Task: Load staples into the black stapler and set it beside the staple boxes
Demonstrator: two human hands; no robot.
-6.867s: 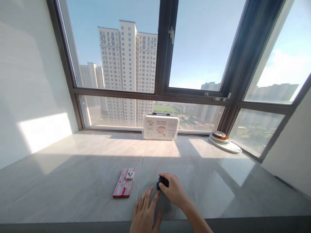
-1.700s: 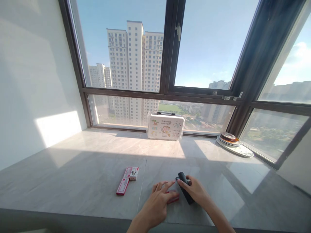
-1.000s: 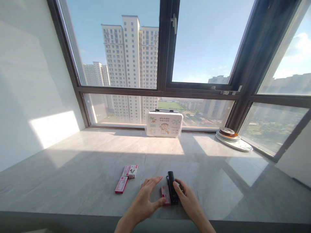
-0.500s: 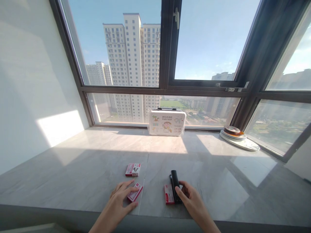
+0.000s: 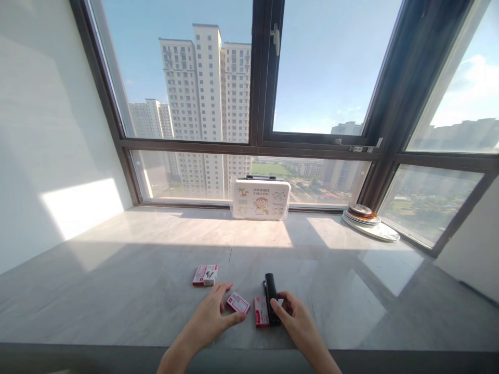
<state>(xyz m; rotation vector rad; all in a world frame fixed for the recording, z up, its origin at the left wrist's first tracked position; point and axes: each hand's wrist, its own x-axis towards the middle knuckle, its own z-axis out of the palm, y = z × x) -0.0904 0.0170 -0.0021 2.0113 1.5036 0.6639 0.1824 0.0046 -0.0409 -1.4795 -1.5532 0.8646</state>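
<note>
A black stapler [image 5: 270, 304] lies on the grey stone sill [image 5: 117, 291], pointing away from me. My right hand [image 5: 295, 322] rests against its near end, fingers curled round it. A red staple box [image 5: 261, 311] lies flat just left of the stapler. My left hand [image 5: 209, 321] pinches a second small red box [image 5: 238, 302] between thumb and fingers, a little left of the first. A third red and white box [image 5: 205, 275] lies farther back on the left, untouched.
A white printed case [image 5: 260, 200] with a handle stands against the window at the back. A stack of plates [image 5: 368, 222] sits at the back right. The white wall closes the left side. The sill's front edge runs just below my wrists.
My left hand slid the small red box to the right, toward the box beside the stapler. My right hand stayed on the stapler. Earlier the stapler was turned straight.
</note>
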